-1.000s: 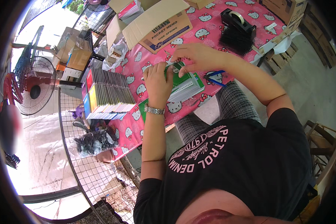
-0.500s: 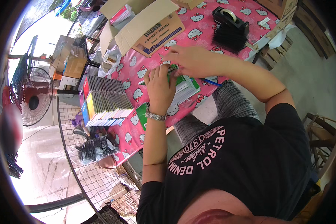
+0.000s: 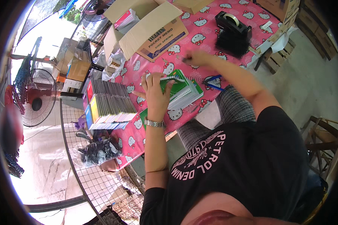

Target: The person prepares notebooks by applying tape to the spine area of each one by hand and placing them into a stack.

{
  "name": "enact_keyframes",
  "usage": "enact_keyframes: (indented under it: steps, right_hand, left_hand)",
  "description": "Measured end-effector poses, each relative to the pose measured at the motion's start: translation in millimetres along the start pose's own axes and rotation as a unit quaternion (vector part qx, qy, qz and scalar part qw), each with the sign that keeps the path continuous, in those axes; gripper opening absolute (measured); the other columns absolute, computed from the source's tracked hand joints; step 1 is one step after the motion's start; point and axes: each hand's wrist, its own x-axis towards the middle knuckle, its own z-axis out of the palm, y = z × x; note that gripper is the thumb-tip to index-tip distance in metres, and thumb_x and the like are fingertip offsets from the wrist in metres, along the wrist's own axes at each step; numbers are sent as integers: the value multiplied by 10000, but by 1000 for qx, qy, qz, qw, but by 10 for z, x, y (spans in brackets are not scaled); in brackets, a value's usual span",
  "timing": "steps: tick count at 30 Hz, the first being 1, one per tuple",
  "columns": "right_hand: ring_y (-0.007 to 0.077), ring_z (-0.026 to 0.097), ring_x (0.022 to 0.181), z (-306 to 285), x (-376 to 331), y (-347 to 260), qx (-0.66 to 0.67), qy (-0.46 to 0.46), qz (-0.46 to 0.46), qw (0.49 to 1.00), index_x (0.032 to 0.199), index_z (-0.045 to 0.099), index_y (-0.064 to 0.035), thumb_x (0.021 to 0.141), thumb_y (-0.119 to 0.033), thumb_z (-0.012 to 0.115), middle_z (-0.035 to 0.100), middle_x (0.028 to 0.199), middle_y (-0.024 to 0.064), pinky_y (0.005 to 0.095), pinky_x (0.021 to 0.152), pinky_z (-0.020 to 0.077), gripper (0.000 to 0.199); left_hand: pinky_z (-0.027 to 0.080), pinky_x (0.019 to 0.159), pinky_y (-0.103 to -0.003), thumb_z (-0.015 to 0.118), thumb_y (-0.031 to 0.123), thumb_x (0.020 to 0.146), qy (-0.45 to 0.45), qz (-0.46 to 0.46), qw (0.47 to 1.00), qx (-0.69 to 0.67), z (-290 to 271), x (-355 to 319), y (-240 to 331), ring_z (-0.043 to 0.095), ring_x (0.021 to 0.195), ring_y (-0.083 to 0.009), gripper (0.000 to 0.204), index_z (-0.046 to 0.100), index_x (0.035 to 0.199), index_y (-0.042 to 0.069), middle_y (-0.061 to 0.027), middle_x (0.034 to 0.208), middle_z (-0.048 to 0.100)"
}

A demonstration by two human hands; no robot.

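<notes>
My left hand is closed on a small green notepad, with the thumb lying over its cover and the fingers at its far edge. Below and to the right is a stack of similar green-covered notepads, their white page edges showing. Smeared by motion, my right hand is over the table, apart from the notepads; its fingers look bent, but whether they hold anything is unclear. Blue-handled pliers rest to the right of the stack, close to my knee.
Rows of stacked spiral notepads stand at the left. An open cardboard box holding more pads is at the back. A black tape dispenser sits beside a heap of thin black strands. A wire-mesh panel borders the left side.
My right hand has left the notepad beside my left hand and swung to the right, uncovering more of the green pads and the pliers. My left hand stays with the notepad.
</notes>
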Motion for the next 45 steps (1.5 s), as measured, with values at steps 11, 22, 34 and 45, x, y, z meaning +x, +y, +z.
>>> enact_keyframes:
  steps: [11, 22, 34, 45]
  right_hand:
    - [119, 543, 819, -819, -840, -799, 370, -216, -264, 864, 1180, 650, -100, 876, -354, 664, 601, 955, 9, 277, 789, 447, 396]
    - [74, 555, 915, -506, -602, -712, 380, -184, -167, 891, 1195, 613, -68, 939, -307, 594, 621, 1041, 3, 272, 806, 458, 351]
    - [171, 535, 1156, -694, -654, -684, 349, -144, -262, 888, 1330, 531, -4, 858, -434, 647, 601, 1238, 87, 292, 963, 393, 648]
    - [140, 556, 1068, -773, -393, -956, 277, -205, -242, 907, 1336, 526, -13, 843, -316, 689, 609, 1183, 57, 282, 933, 425, 601]
  left_hand:
    - [416, 782, -424, 824, 237, 703, 15, 10, 989, -145, 86, 192, 30, 524, 892, -315, 335, 611, 876, 45, -96, 918, 603]
    - [414, 723, -419, 839, 363, 676, 42, -38, 986, -159, 99, 161, -140, 507, 820, -300, 426, 620, 863, 50, -93, 830, 574]
    - [433, 743, -426, 788, 240, 736, -37, -14, 988, -150, 50, 260, -61, 539, 853, -328, 319, 607, 901, 35, -128, 868, 598]
    - [429, 679, -381, 751, 191, 782, -40, -82, 973, -213, 0, 160, -411, 530, 780, -277, 237, 628, 925, 48, -105, 856, 572]
